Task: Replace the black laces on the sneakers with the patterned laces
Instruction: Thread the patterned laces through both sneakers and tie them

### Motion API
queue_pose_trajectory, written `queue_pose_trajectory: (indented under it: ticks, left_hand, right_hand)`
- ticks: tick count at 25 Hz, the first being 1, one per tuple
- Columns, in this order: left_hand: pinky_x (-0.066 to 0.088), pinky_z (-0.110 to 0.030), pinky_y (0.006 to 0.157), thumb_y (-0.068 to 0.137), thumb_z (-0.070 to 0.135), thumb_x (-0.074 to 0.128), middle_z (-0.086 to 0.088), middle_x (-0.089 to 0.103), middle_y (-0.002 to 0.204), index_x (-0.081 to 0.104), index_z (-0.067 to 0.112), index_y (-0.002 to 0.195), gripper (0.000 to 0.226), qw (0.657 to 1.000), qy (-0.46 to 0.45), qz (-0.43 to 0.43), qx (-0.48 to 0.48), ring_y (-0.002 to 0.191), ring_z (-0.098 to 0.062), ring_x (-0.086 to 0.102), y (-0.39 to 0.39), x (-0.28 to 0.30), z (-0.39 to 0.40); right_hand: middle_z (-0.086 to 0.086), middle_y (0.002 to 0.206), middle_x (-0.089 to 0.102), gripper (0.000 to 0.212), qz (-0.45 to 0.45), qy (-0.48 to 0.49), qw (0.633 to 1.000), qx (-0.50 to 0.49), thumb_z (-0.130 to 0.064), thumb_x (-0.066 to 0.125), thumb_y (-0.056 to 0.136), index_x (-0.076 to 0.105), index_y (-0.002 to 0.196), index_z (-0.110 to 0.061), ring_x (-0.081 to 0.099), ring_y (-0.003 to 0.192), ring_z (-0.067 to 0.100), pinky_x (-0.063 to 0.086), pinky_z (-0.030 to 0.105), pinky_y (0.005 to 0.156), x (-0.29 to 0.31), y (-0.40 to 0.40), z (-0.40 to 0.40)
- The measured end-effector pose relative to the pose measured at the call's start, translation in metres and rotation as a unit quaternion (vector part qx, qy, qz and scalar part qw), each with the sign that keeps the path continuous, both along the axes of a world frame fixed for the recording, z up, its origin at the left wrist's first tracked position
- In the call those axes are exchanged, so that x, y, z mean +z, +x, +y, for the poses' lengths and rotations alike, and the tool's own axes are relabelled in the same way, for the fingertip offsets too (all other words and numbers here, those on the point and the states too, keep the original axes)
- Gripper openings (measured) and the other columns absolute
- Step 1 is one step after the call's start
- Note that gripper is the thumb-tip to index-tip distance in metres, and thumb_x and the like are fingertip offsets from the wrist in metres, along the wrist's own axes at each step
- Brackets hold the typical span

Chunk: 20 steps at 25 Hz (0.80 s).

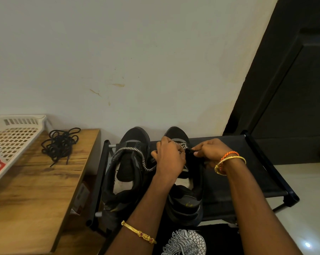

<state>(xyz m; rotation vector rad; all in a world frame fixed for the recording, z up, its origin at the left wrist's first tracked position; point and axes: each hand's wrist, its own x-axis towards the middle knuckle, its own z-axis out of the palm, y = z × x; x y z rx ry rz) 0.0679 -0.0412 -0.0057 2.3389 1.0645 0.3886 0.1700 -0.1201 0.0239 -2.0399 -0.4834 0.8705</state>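
Both hands work over the right sneaker (185,199) on the black rack (247,173): the left hand (169,157) grips the patterned lace (142,159), and the right hand (209,150) pinches its dark tip at the eyelets. Just left stands the other sneaker (126,172), the lace crossing it. Farther left, the black laces (60,144) lie heaped on the wooden worktop (32,196), well apart from both hands.

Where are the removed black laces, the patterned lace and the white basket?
black laces (60,144), head view, middle of the tangled pile on the wooden table
patterned lace (131,149), head view, span across the left sneaker
white basket (17,134), head view, perforated wall
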Motion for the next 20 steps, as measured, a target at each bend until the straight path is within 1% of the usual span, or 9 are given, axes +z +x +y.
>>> queue_pose_trajectory:
  ticks: [2, 5, 10, 13, 15, 17, 19, 20]
  left_hand:
    - [0.026, -0.038, 0.099, 0.090, 0.026, 0.063, 0.002, 0.043, 0.127, 0.071, 0.026, 0.106, 0.018, 1.000, -0.004, -0.005, 0.003, 0.123, -0.018, 0.035, -0.0007, -0.0007, 0.0014]
    - [0.022, -0.036, 0.098, 0.089, 0.028, 0.064, 0.004, 0.042, 0.126, 0.072, 0.027, 0.104, 0.017, 1.000, 0.019, -0.002, -0.010, 0.124, -0.016, 0.033, -0.0018, -0.0022, 0.0025]
    - [0.016, -0.034, 0.095, 0.087, 0.028, 0.065, 0.007, 0.036, 0.129, 0.073, 0.029, 0.097, 0.013, 0.997, 0.055, -0.010, -0.053, 0.126, -0.013, 0.027, -0.0041, -0.0033, 0.0034]
    - [0.014, -0.034, 0.094, 0.087, 0.029, 0.062, 0.007, 0.036, 0.130, 0.073, 0.027, 0.096, 0.013, 0.993, 0.099, -0.012, -0.066, 0.126, -0.014, 0.026, -0.0033, -0.0044, 0.0031]
    - [0.014, -0.033, 0.092, 0.087, 0.028, 0.061, 0.008, 0.036, 0.128, 0.072, 0.025, 0.094, 0.014, 0.989, 0.124, -0.017, -0.075, 0.125, -0.014, 0.027, -0.0020, -0.0059, 0.0037]
    - [0.012, -0.030, 0.089, 0.087, 0.027, 0.061, 0.008, 0.037, 0.127, 0.073, 0.022, 0.092, 0.014, 0.990, 0.113, -0.025, -0.079, 0.124, -0.013, 0.027, -0.0009, -0.0070, 0.0052]
    - [0.009, -0.027, 0.085, 0.087, 0.026, 0.062, 0.009, 0.038, 0.126, 0.073, 0.021, 0.088, 0.013, 0.993, 0.085, -0.036, -0.078, 0.123, -0.012, 0.027, -0.0016, -0.0077, 0.0085]
    - [0.009, -0.027, 0.085, 0.086, 0.027, 0.062, 0.010, 0.039, 0.125, 0.073, 0.022, 0.086, 0.012, 0.994, 0.072, -0.039, -0.075, 0.122, -0.011, 0.027, -0.0024, -0.0079, 0.0106]
  right_hand:
    - [0.012, 0.095, 0.067, 0.019, 0.016, -0.010, 1.000, 0.002, 0.003, 0.059, 0.087, 0.071, 0.083, -0.011, 0.062, 0.091, 0.026, 0.053, 0.041, 0.081, -0.0006, 0.0028, -0.0016]
    - [0.012, 0.094, 0.066, 0.020, 0.055, -0.002, 0.998, -0.012, 0.003, 0.060, 0.086, 0.068, 0.079, -0.013, 0.062, 0.091, 0.026, 0.055, 0.042, 0.076, -0.0027, 0.0057, -0.0042]
    - [0.009, 0.089, 0.065, 0.020, 0.063, -0.002, 0.998, -0.008, 0.003, 0.059, 0.087, 0.068, 0.079, -0.013, 0.062, 0.089, 0.024, 0.055, 0.036, 0.069, -0.0017, 0.0075, -0.0050]
    - [0.009, 0.089, 0.065, 0.018, 0.062, -0.004, 0.998, 0.003, 0.003, 0.060, 0.086, 0.068, 0.081, -0.012, 0.062, 0.086, 0.022, 0.054, 0.034, 0.064, -0.0001, 0.0075, -0.0058]
    - [0.008, 0.086, 0.066, 0.015, 0.067, 0.001, 0.998, 0.012, 0.002, 0.061, 0.085, 0.068, 0.085, -0.011, 0.063, 0.080, 0.020, 0.053, 0.030, 0.056, 0.0011, 0.0074, -0.0069]
    - [0.006, 0.081, 0.067, 0.010, 0.078, 0.010, 0.997, 0.016, -0.003, 0.063, 0.086, 0.068, 0.091, -0.009, 0.064, 0.072, 0.017, 0.052, 0.026, 0.049, 0.0019, 0.0065, -0.0075]
    - [0.005, 0.077, 0.065, 0.010, 0.090, 0.022, 0.996, 0.016, -0.009, 0.060, 0.089, 0.068, 0.094, -0.007, 0.064, 0.069, 0.016, 0.051, 0.024, 0.047, 0.0017, 0.0055, -0.0071]
    - [0.005, 0.076, 0.065, 0.010, 0.093, 0.028, 0.995, 0.021, -0.011, 0.059, 0.091, 0.068, 0.093, -0.007, 0.063, 0.068, 0.015, 0.051, 0.023, 0.046, 0.0015, 0.0054, -0.0072]
